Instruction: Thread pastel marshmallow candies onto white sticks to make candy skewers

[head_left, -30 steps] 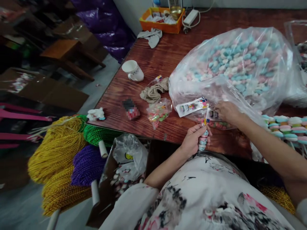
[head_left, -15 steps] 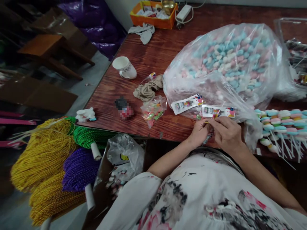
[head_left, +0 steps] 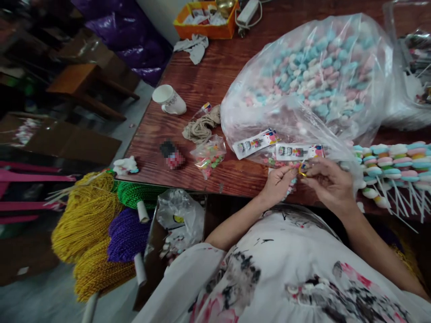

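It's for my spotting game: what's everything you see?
table: one, brown, middle
large bag: one, clear, table's right
cards: several, white, by large bag
skewers: several, pastel, right edge
cup: one, white, table's left
basket: one, orange, table's back
power strip: one, white, beside basket
bundled cloth: one, beige, near cup
small bag: one, clear, by cloth
cords: several, yellow/purple/green, lower left
stool: one, brown, upper left
left grip: one, bare, holding pastel stack
right grip: one, bare, at yellow strip

Golden-yellow strip (head_left: 302,170); pink, blue and white sweets (head_left: 318,76); streaked red-brown table (head_left: 147,150); white garment (head_left: 276,264), black-and-pink florals
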Tool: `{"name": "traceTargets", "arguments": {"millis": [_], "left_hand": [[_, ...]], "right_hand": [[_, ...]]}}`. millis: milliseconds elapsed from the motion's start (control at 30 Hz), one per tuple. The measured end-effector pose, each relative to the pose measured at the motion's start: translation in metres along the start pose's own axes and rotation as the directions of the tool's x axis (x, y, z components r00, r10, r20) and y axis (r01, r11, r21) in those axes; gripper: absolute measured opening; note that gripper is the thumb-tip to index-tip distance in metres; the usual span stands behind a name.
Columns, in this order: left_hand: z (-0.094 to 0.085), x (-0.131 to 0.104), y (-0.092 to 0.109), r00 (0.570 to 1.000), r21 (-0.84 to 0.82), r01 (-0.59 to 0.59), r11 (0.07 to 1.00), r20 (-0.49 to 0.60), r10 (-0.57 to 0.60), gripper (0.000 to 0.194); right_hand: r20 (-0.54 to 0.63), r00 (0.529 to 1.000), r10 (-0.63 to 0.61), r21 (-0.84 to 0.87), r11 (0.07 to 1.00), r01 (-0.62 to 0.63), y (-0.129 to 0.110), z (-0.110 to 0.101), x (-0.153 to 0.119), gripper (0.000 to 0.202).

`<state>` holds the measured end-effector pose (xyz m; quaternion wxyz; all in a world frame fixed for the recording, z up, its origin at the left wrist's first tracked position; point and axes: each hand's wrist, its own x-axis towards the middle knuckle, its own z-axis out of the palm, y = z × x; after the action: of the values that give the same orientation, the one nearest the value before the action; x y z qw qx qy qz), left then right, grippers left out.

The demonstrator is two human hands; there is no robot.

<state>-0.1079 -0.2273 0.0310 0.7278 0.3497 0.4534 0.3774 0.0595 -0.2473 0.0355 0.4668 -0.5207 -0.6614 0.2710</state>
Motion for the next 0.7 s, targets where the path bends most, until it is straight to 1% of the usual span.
{"name": "traceTargets", "arguments": {"millis": [67,100,200,267,300,400,467,533,600,633,700], "left_hand": [[0.002,-0.001,0.001,1.0,0.012,-0.006,1.0,0.014,0.006,0.05],[0.004,-0.001,0.001,1.0,0.022,-0.016,1.0,0.025,0.016,0.051],[0.009,-0.002,0.0,0.994,0.07,-0.082,0.994,0.075,0.076,0.053],[0.012,-0.003,-0.001,0.986,0.104,-0.139,0.985,0.107,0.128,0.052],[0.013,-0.003,-0.002,0.981,0.122,-0.167,0.978,0.124,0.152,0.051],[0.014,-0.003,-0.005,0.964,0.182,-0.244,0.953,0.15,0.219,0.05],[0.013,-0.002,-0.008,0.959,0.216,-0.269,0.938,0.152,0.24,0.048],[0.01,-0.002,-0.01,0.955,0.23,-0.286,0.93,0.153,0.256,0.044],[0.007,-0.001,-0.012,0.945,0.236,-0.315,0.919,0.165,0.281,0.041],[0.006,0.0,-0.012,0.939,0.245,-0.335,0.91,0.17,0.3,0.039],[0.003,0.001,-0.013,0.912,0.285,-0.403,0.87,0.2,0.357,0.037]], "right_hand": [[0.022,0.991,0.134,0.161,0.978,-0.136,0.006,-0.005,-0.007,0.025],[0.039,0.982,0.182,0.208,0.96,-0.186,0.01,-0.007,-0.01,0.02],[0.064,0.965,0.256,0.263,0.928,-0.264,0.016,-0.011,-0.016,0.012],[0.044,0.967,0.251,0.262,0.931,-0.253,0.016,-0.011,-0.017,0.009],[0.033,0.974,0.226,0.244,0.943,-0.227,0.014,-0.01,-0.017,0.008],[0.023,0.996,0.09,0.119,0.989,-0.092,0.008,-0.008,-0.013,0.007],[0.031,1.0,-0.004,0.034,0.999,0.003,0.005,-0.007,-0.012,0.009],[0.039,0.998,-0.051,-0.022,0.998,0.052,0.002,-0.007,-0.012,0.011],[0.055,0.998,-0.043,-0.03,0.999,0.045,0.002,-0.008,-0.015,0.011],[0.06,0.998,-0.012,-0.006,1.0,0.013,0.003,-0.008,-0.017,0.01],[0.092,0.989,0.119,0.118,0.985,-0.129,0.006,-0.008,-0.021,0.008]]}}
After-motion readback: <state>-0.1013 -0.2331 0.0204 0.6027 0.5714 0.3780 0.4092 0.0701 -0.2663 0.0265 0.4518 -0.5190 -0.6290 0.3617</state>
